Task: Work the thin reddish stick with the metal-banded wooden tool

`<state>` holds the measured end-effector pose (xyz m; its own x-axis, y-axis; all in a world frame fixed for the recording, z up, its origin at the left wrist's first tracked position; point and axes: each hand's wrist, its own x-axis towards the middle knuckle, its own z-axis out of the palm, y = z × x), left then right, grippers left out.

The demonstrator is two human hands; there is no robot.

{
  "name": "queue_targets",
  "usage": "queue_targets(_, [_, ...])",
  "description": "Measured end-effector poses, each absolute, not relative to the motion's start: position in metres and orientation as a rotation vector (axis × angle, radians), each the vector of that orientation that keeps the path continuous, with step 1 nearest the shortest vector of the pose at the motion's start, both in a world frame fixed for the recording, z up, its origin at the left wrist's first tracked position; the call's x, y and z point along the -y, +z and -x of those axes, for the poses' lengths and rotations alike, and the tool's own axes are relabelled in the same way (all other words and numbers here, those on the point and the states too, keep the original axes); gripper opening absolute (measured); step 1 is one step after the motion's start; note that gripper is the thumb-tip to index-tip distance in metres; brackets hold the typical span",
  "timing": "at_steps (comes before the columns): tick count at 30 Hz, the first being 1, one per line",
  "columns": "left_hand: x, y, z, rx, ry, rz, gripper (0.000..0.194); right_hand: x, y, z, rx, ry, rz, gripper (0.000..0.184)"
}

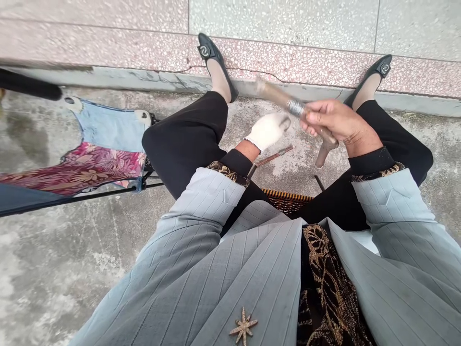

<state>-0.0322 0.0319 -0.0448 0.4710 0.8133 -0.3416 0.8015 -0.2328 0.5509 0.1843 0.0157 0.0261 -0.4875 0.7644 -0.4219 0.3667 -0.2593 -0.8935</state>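
My right hand (pixel 333 120) is wrapped round a brown wooden-looking stick (pixel 275 93) with shiny wire wound about its middle. The stick slants up to the left, its far end blurred, and below the hand it ends in a bent, stubby part (pixel 326 150). Close by on the left, my left hand (pixel 268 130) wears a white knitted glove and is closed. A small grey patch shows at its blurred fingertips; what it holds, if anything, I cannot make out. Beneath it a thin reddish-brown stick (pixel 275 156) with a wire binding lies low, partly hidden by my wrist.
To the left stands a folding seat (pixel 111 125) of denim and flowered cloth, beside my knee. A raised speckled stone step (pixel 288 29) runs ahead, with my shoes on its edge. Between my legs shows a woven seat edge (pixel 288 199) above rough concrete (pixel 118 240).
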Motion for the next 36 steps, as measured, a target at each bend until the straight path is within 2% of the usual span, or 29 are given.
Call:
queue_targets(3, [-0.024, -0.041, 0.031, -1.077, 0.107, -2.020, 0.029, -0.023, 0.011, -0.188, 1.649, 1.366, 1.694, 0.052])
queue_targets(5, [-0.020, -0.036, 0.032, -0.921, 0.149, -1.941, 0.031, -0.027, 0.003, -0.188, 1.844, 1.090, 1.903, 0.048])
queue_targets(7, [-0.020, -0.031, 0.037, -0.870, 0.175, -1.820, 0.031, -0.028, 0.000, -0.189, 2.146, 0.981, 1.975, 0.044])
queue_targets(9, [-0.022, -0.028, 0.044, -0.867, 0.183, -1.720, 0.030, -0.030, 0.003, -0.194, 2.429, 1.104, 1.915, 0.036])
queue_targets(13, [-0.031, -0.028, 0.059, -0.840, 0.181, -1.624, 0.033, -0.037, 0.017, -0.219, 2.601, 1.680, 1.616, 0.024])
queue_targets(17, [-0.034, -0.030, 0.060, -0.765, 0.191, -1.518, 0.034, -0.035, 0.027, -0.234, 2.332, 2.032, 1.289, 0.039])
queue_targets(20, [-0.031, -0.032, 0.055, -0.671, 0.359, -1.426, 0.040, -0.026, 0.029, -0.225, 1.947, 2.122, 1.081, 0.051])
queue_targets(25, [-0.024, -0.032, 0.049, -0.554, 0.503, -1.300, 0.053, -0.017, 0.035, -0.202, 1.486, 1.632, 1.109, 0.052])
queue_targets(30, [-0.022, -0.021, 0.039, -0.765, 0.527, -1.498, 0.042, -0.026, 0.050, -0.203, 1.327, 1.344, 1.277, 0.044])
queue_targets(33, [-0.017, -0.009, 0.030, -0.829, 0.461, -1.903, 0.031, -0.034, 0.060, -0.207, 1.422, 1.087, 1.558, 0.037])
queue_targets(36, [-0.013, 0.006, 0.025, -0.863, 0.420, -2.325, 0.029, -0.032, 0.069, -0.205, 1.807, 0.686, 2.037, 0.043])
